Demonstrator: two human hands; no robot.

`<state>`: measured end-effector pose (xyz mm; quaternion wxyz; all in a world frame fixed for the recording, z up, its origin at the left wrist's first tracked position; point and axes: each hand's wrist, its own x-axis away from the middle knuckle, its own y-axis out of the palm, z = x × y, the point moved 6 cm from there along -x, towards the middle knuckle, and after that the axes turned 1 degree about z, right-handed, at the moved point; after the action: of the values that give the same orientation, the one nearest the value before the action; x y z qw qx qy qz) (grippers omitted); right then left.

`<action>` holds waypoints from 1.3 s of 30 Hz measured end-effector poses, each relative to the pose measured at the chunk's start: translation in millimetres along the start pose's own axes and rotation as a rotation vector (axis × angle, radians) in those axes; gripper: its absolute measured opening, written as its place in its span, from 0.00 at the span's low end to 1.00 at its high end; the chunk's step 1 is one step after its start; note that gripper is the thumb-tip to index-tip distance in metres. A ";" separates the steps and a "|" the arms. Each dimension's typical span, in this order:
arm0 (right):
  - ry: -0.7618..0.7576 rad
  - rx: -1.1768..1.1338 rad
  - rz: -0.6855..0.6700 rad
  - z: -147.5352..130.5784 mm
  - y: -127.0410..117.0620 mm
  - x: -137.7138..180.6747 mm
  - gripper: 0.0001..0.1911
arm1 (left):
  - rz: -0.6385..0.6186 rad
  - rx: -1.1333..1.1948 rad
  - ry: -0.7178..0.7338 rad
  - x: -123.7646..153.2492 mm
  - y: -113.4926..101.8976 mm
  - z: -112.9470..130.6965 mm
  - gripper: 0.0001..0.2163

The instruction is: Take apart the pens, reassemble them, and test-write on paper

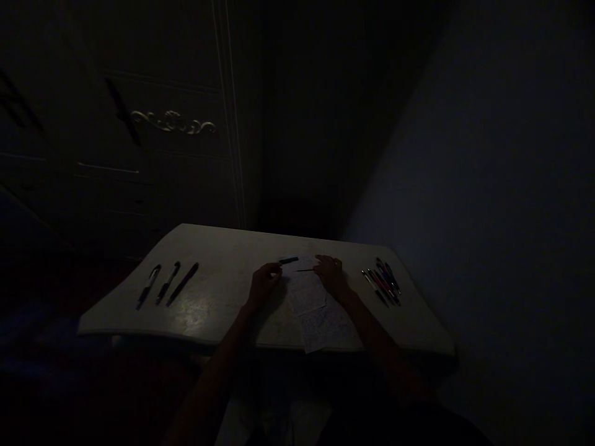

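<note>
Blue pen piece (pixel 289 261) sits just above the far edge of the paper (pixel 311 303), pointing right. The left hand (pixel 264 284) has its fingers curled shut and pinches the piece's near end. The hand itself rests on the tabletop (pixel 223 310) at the paper's left edge. Right hand (pixel 330 274) lies on the paper's far right corner, fingers bent w/ the tips closed on a thin rod (pixel 304 270). The rod runs left over the paper, just below the blue piece and not touching it.

Writing: the paper shows faint scribbled marks, esp. on its near half, but it's too dark to read them. No brand or label is legible on any pen.

Other things: three dark pens (pixel 167 284) lie side by side well left of the paper, tips slanted twd the near edge. A bunch of red, blue and dark pens (pixel 382 282) lies close right of the paper, just past the right wrist. Beyond the paper, in the bkgd, stands a cabinet (pixel 171 124) w/ a pale scroll ornament. Nothing lies btwn the two hands except the paper.
</note>
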<state>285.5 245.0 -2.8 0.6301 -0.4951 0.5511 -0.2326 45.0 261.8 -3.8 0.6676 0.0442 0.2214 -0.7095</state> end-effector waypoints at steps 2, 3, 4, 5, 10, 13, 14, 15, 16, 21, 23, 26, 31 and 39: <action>-0.012 0.018 -0.006 -2.9 -2.1 -2.8 0.11 | -0.019 -0.004 -0.007 0.1 0.4 2.5 0.15; -0.021 0.029 -0.011 -4.4 -3.1 -4.1 0.11 | -0.027 -0.004 -0.014 0.1 1.0 2.7 0.15; -0.034 0.038 -0.018 -5.9 -3.8 -5.1 0.10 | -0.028 -0.003 -0.024 0.0 1.4 2.3 0.15; -0.050 0.046 -0.025 -7.2 -4.0 -6.0 0.10 | -0.029 0.001 -0.035 0.0 2.1 1.3 0.15; -0.130 0.070 -0.050 -10.3 -2.0 -7.3 0.09 | -0.022 0.064 -0.066 2.5 5.9 -5.2 0.13; -0.121 0.059 -0.033 -11.8 -4.0 -6.1 0.10 | -0.015 0.155 -0.106 4.6 6.2 -8.4 0.14; -0.106 0.047 -0.025 -12.7 -5.6 -5.4 0.11 | -0.013 0.189 -0.117 4.8 5.9 -8.7 0.14; -0.089 0.032 -0.018 -13.9 -7.4 -4.7 0.11 | -0.006 0.219 -0.126 4.6 5.1 -8.8 0.14; -0.076 0.016 -0.013 -15.6 -9.2 -3.8 0.12 | 0.000 0.244 -0.135 4.1 4.3 -8.6 0.14; -0.034 -0.055 0.038 -27.7 -14.8 0.4 0.12 | 0.044 0.295 -0.177 0.0 -2.2 -5.8 0.16; 0.012 -0.127 0.075 -30.8 -15.1 1.8 0.11 | 0.048 0.285 -0.175 -0.9 -4.6 -3.9 0.17; 0.107 -0.302 0.159 -31.0 -16.6 3.9 0.11 | 0.051 0.301 -0.182 -0.7 -6.2 -3.2 0.18; 0.154 -0.465 0.254 -29.2 -21.1 4.9 0.11 | 0.051 0.321 -0.196 0.9 -4.5 -4.5 0.20; 0.148 -0.447 0.259 -28.6 -21.5 6.9 0.13 | 0.035 0.277 -0.232 0.1 -4.8 -1.7 0.21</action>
<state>266.5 220.0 15.8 0.4876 -0.5291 0.6921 -0.0581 40.0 262.5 -4.1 0.6886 0.0574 0.0424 -0.7217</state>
